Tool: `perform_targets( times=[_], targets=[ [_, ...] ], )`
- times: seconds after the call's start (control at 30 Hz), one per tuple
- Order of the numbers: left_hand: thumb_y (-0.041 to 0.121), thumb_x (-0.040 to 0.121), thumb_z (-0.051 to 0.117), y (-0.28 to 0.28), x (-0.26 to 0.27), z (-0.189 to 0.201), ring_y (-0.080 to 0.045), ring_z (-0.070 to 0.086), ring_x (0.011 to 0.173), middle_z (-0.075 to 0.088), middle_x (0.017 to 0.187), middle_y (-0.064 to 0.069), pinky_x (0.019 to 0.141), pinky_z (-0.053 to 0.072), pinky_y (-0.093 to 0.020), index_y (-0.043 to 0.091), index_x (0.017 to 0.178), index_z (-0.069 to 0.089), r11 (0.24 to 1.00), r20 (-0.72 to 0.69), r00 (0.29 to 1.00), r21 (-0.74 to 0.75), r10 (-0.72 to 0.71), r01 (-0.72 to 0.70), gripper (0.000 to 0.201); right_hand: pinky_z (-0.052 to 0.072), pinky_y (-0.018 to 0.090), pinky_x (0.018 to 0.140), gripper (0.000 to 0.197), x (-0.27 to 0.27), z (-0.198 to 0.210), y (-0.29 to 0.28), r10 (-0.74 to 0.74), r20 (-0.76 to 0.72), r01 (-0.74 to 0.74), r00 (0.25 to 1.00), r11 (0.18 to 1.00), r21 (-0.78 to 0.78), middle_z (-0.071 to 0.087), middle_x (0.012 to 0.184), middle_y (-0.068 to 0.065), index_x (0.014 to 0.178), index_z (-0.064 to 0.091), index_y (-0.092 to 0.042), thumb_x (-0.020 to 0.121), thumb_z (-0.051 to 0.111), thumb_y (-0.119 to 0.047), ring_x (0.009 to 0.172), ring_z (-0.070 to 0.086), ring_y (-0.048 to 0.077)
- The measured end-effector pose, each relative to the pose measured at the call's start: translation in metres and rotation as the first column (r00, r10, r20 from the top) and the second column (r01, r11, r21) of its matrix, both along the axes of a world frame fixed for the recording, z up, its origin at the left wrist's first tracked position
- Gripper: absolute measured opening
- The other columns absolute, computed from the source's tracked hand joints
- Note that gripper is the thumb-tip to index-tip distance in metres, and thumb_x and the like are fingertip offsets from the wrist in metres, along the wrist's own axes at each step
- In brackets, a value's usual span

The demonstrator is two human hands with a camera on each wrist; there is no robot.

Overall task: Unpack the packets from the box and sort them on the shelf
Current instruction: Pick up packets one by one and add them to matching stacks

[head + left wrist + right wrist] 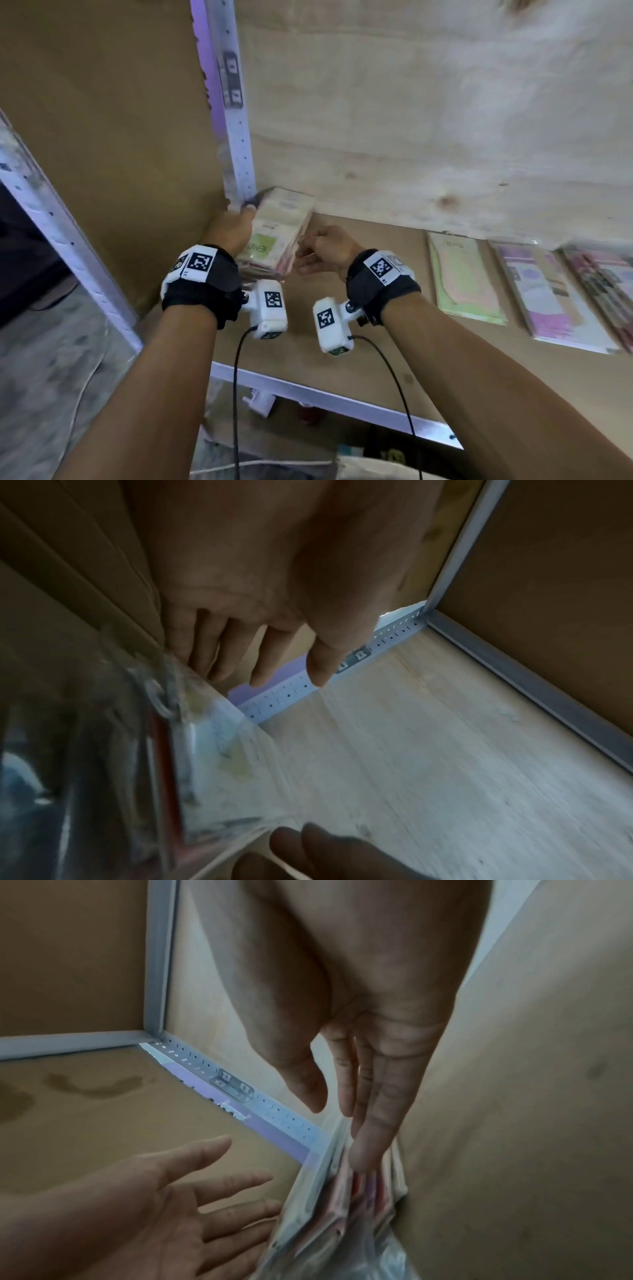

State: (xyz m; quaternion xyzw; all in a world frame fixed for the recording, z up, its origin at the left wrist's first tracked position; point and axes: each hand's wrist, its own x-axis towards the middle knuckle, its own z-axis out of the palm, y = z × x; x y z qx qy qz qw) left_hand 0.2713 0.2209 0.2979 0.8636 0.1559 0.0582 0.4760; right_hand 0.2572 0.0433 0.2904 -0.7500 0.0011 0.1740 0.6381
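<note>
Head view: the step in hand looks like squaring a stack of flat clear-wrapped packets on the brown board shelf, centre-left of the frame, hard by the white perforated metal upright; the left hand lies along the stack's left edge, fingers reaching to its far corner, and the right hand sits just right of the stack, fingers bent toward its near right edge; whether those fingers press the wrapping cannot be told here; three more flat packets, a green-and-pink one, a pink-and-white one and a red-patterned one, lie apart in a row at the right of the frame; no box is in view.

Left wrist view: the left hand's fingers are straight and spread, tips against the upper edge of the blurred stack in the lower left; the grip is wide, holding nothing.

Right wrist view: the right hand's fingers run straight down onto the top edge of the stack at lower centre; thumb apart, grip open, touching only; the left hand shows spread at lower left.

Judgement: next, one packet must be peeled from the stack by its edge and carried right to its matching pile; slippery wrapping calls for a firm pinch.
</note>
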Motion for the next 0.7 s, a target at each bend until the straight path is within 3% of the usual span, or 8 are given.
perform_targets(
  times=[0.07, 0.13, 0.2, 0.33, 0.4, 0.47, 0.57, 0.7],
  targets=[
    [0.041, 0.098, 0.051, 0.002, -0.005, -0.003, -0.027, 0.061, 0.086, 0.065, 0.119, -0.018, 0.073, 0.041, -0.03, 0.007, 0.107, 0.066, 0.999, -0.011, 0.999, 0.006, -0.035, 0.035, 0.038, 0.062, 0.033, 0.058, 0.009, 0.003, -0.003, 0.012, -0.007, -0.012, 0.008, 1.0, 1.0, 0.03, 0.06, 0.075, 0.013, 0.096, 0.056, -0.001, 0.1, 0.05, -0.006, 0.053, 0.066, 0.02],
    [0.037, 0.099, 0.051, 0.0, -0.009, -0.004, -0.033, 0.062, 0.105, 0.064, 0.123, -0.021, 0.085, 0.045, -0.033, 0.0, 0.115, 0.066, 0.997, -0.013, 0.997, 0.011, -0.074, 0.074, 0.043, 0.062, 0.033, 0.06, 0.008, 0.003, -0.007, 0.017, -0.026, 0.003, 0.026, 1.0, 1.0, 0.015, 0.064, 0.076, 0.011, 0.099, 0.058, -0.002, 0.099, 0.054, -0.008, 0.054, 0.067, 0.019],
    [0.036, 0.097, 0.054, -0.004, -0.016, -0.003, -0.038, 0.061, 0.112, 0.065, 0.12, -0.024, 0.09, 0.048, -0.036, -0.004, 0.114, 0.065, 0.996, -0.01, 0.996, -0.008, -0.088, 0.088, 0.045, 0.061, 0.031, 0.057, 0.006, 0.002, -0.011, 0.017, -0.047, 0.035, 0.048, 0.998, 0.999, -0.011, 0.068, 0.079, 0.009, 0.091, 0.059, -0.008, 0.097, 0.059, -0.008, 0.052, 0.068, 0.014],
    [0.03, 0.092, 0.059, -0.01, -0.029, -0.005, -0.037, 0.065, 0.106, 0.069, 0.114, -0.019, 0.09, 0.052, -0.037, 0.005, 0.115, 0.067, 0.997, -0.012, 0.997, 0.017, -0.079, 0.08, 0.035, 0.06, 0.048, 0.081, 0.023, -0.003, -0.015, 0.002, -0.108, 0.079, 0.117, 0.991, 0.987, -0.113, 0.071, 0.102, 0.02, 0.077, 0.049, -0.012, 0.091, 0.065, -0.003, 0.092, 0.071, 0.033],
    [0.016, 0.091, 0.058, -0.012, -0.034, -0.008, -0.037, 0.067, 0.102, 0.07, 0.111, -0.017, 0.09, 0.053, -0.036, 0.009, 0.12, 0.065, 0.995, -0.022, 0.996, 0.036, -0.088, 0.089, 0.03, 0.057, 0.053, 0.088, 0.024, -0.01, -0.014, -0.01, -0.129, 0.058, 0.134, 0.99, 0.986, -0.1, 0.069, 0.108, 0.025, 0.08, 0.045, -0.01, 0.09, 0.064, 0.001, 0.101, 0.069, 0.038],
    [-0.002, 0.088, 0.06, -0.018, -0.041, -0.01, -0.04, 0.069, 0.096, 0.071, 0.099, -0.021, 0.085, 0.058, -0.044, 0.003, 0.114, 0.064, 0.986, -0.026, 0.988, -0.079, -0.152, 0.149, 0.027, 0.056, 0.051, 0.089, 0.026, -0.017, -0.012, -0.026, -0.137, 0.045, 0.14, 0.99, 0.987, -0.08, 0.068, 0.112, 0.027, 0.075, 0.047, -0.009, 0.09, 0.063, 0.005, 0.104, 0.067, 0.04],
    [-0.013, 0.08, 0.064, -0.033, -0.054, -0.008, -0.032, 0.067, 0.089, 0.071, 0.092, -0.015, 0.075, 0.06, -0.033, 0.006, 0.092, 0.068, 0.959, -0.048, 0.968, -0.156, -0.244, 0.235, 0.023, 0.055, 0.043, 0.089, 0.019, -0.026, -0.012, -0.055, -0.177, 0.059, 0.184, 0.982, 0.97, -0.157, 0.068, 0.113, 0.022, 0.075, 0.056, -0.008, 0.088, 0.066, 0.002, 0.1, 0.067, 0.033],
    [-0.016, 0.084, 0.058, -0.061, -0.067, -0.002, -0.027, 0.058, 0.078, 0.068, 0.104, -0.023, 0.063, 0.048, -0.027, 0.003, 0.13, 0.055, 0.904, -0.042, 0.931, -0.257, -0.363, 0.341, 0.05, 0.054, 0.032, 0.069, 0.015, -0.045, -0.006, -0.098, -0.202, 0.05, 0.207, 0.978, 0.962, -0.178, 0.066, 0.09, 0.009, 0.077, 0.06, -0.008, 0.09, 0.067, -0.005, 0.076, 0.062, 0.018]
  ],
)
